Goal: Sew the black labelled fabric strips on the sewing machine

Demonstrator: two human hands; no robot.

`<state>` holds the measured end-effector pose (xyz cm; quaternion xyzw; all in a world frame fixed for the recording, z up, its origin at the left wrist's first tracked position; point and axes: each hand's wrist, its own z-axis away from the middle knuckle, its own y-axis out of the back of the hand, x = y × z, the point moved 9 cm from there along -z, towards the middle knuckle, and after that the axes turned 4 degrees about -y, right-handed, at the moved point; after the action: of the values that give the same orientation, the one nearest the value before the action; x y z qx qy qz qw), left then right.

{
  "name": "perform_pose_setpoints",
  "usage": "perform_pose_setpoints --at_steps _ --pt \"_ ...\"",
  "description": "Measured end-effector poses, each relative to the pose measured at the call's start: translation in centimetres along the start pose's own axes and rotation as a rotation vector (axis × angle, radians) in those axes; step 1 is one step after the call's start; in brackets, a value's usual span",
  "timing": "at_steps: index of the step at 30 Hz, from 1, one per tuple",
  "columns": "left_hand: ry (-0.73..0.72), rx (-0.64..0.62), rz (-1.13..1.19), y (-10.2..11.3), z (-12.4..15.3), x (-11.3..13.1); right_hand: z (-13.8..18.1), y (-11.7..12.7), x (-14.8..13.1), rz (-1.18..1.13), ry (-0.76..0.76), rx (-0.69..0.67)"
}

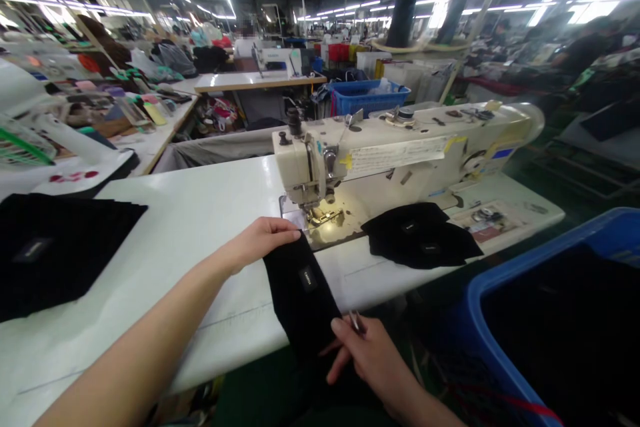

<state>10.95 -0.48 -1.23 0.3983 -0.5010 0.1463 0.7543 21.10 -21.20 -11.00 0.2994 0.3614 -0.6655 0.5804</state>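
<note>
A black fabric piece [295, 293] with a small woven label [308, 278] hangs over the front edge of the sewing table. My left hand [263, 238] pinches its upper corner, close to the needle area of the sewing machine [320, 173]. Lower down, my right hand [370, 353] grips the fabric's right edge between thumb and fingers. A small metal tool [356, 322], its kind unclear, is tucked in that same hand. Under the machine arm, the lit presser foot [325, 216] has no fabric visible beneath it.
More labelled black pieces [420, 237] lie right of the needle, and a black stack [65, 247] sits at the left. A blue basket [480, 307] of dark fabric stands at right. Behind are another machine [277, 61] and a blue crate [370, 99].
</note>
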Motion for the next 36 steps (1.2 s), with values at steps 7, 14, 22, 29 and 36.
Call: perform_pose_setpoints --at_steps 7,14,22,29,36 --pt "-0.207 0.172 -0.237 -0.2 -2.4 0.4 -0.9 -1.1 0.6 0.095 0.035 -0.023" --pt "-0.366 0.194 -0.355 -0.3 -1.9 0.9 0.3 2.5 -3.2 0.564 0.479 0.259" --pt "-0.319 0.113 -0.158 0.3 -1.0 1.0 0.3 2.6 -2.9 0.201 0.255 0.162" --pt "-0.166 -0.005 -0.009 -1.0 1.5 1.5 0.5 4.5 -4.3 0.415 0.266 0.303" --pt "0.04 0.141 0.254 -2.7 4.7 0.4 2.2 5.5 -4.5 0.477 0.409 0.372"
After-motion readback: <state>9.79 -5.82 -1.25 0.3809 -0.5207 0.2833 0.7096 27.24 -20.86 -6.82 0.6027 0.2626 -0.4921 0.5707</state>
